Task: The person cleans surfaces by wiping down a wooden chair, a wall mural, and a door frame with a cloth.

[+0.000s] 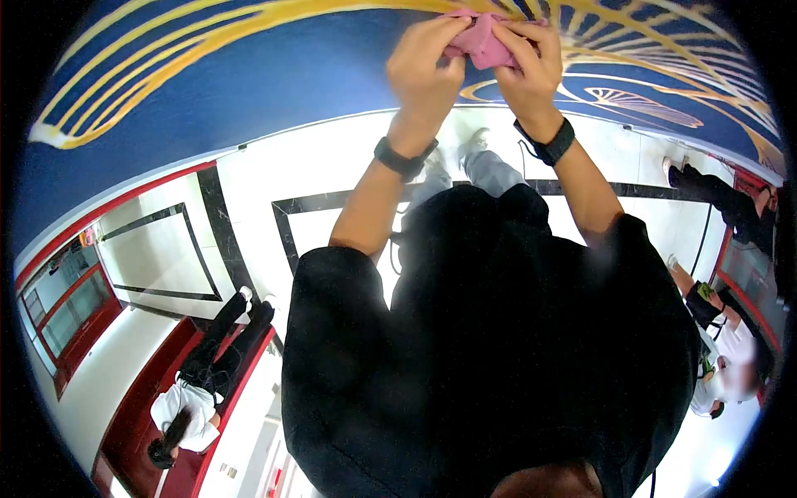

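Observation:
Both of my hands are raised in front of a blue painted wall [274, 83] with gold and white curving lines. Between them is a crumpled pink cloth [484, 43], up near the gold band. My left hand [427, 62] pinches its left side with thumb and fingers. On the other side my right hand [531, 66] grips the cloth, its fingers bent over the edge. A dark band circles each wrist. Whether the cloth touches the wall I cannot tell.
Below the wall lies a white floor [249, 195] with black border strips. One person [187, 411] in a white top is at the lower left by red-framed steps. More people [722, 191] are at the right edge, near a red-framed doorway.

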Action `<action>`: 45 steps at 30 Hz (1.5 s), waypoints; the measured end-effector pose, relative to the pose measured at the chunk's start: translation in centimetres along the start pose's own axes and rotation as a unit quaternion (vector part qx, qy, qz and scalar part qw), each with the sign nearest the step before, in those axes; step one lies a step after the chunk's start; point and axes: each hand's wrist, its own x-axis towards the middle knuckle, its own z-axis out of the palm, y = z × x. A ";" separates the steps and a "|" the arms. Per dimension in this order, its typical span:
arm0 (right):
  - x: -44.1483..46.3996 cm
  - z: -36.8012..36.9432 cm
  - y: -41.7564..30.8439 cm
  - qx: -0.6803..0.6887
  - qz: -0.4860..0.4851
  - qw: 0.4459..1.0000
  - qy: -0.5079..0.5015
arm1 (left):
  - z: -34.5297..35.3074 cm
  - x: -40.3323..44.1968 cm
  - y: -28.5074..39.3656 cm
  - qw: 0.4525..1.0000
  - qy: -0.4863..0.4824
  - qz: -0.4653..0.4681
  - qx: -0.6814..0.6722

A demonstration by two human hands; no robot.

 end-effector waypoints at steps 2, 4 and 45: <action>1.9 -1.1 -0.2 -0.007 -0.026 1.000 -0.001 | 0.1 1.0 0.8 1.000 0.012 -0.012 -0.024; 4.1 -2.5 -1.0 -0.047 -0.036 0.998 0.016 | -0.1 3.4 2.7 0.997 0.026 -0.007 -0.078; 2.8 -6.7 6.0 0.004 0.007 0.991 0.131 | 7.7 4.7 5.6 0.989 -0.012 0.147 0.000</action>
